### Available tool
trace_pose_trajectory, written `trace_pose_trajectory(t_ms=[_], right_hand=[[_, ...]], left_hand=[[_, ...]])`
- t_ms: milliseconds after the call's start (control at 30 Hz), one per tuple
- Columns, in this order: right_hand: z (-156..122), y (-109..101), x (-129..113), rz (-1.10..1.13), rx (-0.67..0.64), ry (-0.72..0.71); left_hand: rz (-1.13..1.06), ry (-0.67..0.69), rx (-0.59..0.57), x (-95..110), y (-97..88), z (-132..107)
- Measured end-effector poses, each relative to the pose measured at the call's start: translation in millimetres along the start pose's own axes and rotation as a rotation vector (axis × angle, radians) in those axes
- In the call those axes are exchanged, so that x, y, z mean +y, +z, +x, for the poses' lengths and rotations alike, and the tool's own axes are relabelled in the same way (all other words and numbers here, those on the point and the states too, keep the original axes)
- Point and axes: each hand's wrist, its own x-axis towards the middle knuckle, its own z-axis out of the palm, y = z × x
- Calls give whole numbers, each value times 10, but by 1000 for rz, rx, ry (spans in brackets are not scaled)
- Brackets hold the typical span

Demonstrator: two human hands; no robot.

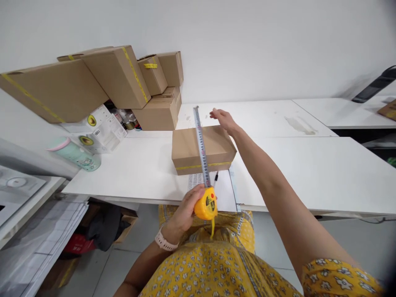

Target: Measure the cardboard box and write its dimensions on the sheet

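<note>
White table (130, 173): box (188, 150) lay ahead of left grip (185, 210), which clasped tape measure (206, 205); right grip (224, 119) spread empty beyond. Blade (200, 144) wanted flat, square.

1. Left hand (185, 206) grips a yellow tape measure (206, 205) at the bench (309, 173) edge.
2. Its blade (200, 144) runs across a taped cardboard box (202, 149).
3. Right hand (223, 119) rests open at the box's far edge.

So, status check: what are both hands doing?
Left hand grips tape measure, blade stretched over box. Right hand open at box's far edge. Pen and paper lie just in front.
</note>
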Motion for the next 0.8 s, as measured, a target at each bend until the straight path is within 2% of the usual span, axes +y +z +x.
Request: trace_pose_trajectory(t_ms=[100,167,267,367,433,567,667,800], right_hand=[[-352,-249,133,74,187,-61],[-698,-358,271,67,247,-28],[-1205,-398,487,38,230,68],[-1509,-329,642,40,187,131],[-1579,-262,697,61,142,159],[-1535,-172,685,99,63,144],[-1415,-194,548,32,111,53],[-1137,-305,264,-82,183,-75]], left_hand=[[191,207,11,32,-303,-34],[307,312,60,24,-511,-12],[339,374,178,-7,-756,99],[288,425,296,8,-894,268],[271,476,330,57,-939,386],[214,438,234,239,-965,561],[218,450,180,468,-947,622],[294,571,143,865,-874,686]])
